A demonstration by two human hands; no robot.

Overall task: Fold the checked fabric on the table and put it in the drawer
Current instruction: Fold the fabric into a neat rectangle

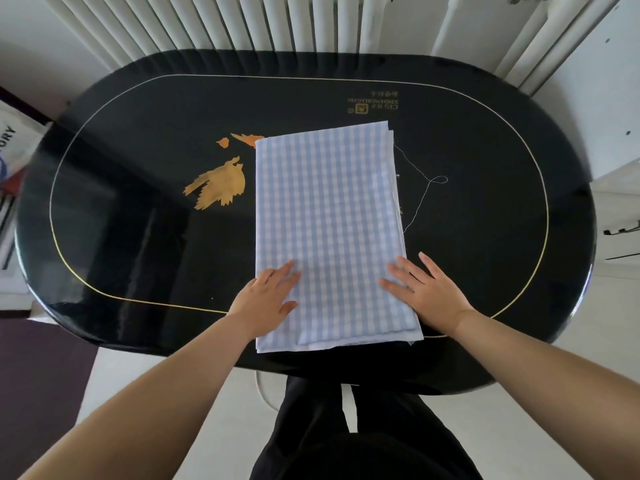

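Note:
The light blue and white checked fabric [329, 216] lies folded into a long rectangle on the black oval table [138, 209], its near end at the table's front edge. My left hand [265, 301] rests flat on the fabric's near left edge, fingers straight. My right hand [424, 292] lies flat on the near right edge, fingers spread. A loose thread [427, 188] trails from the fabric's right side across the table. No drawer is in view.
A white radiator [277, 22] stands behind the table. A white cabinet [620, 209] is at the right. Papers and boxes [10, 161] sit at the left. Gold bird prints [221, 185] decorate the tabletop left of the fabric.

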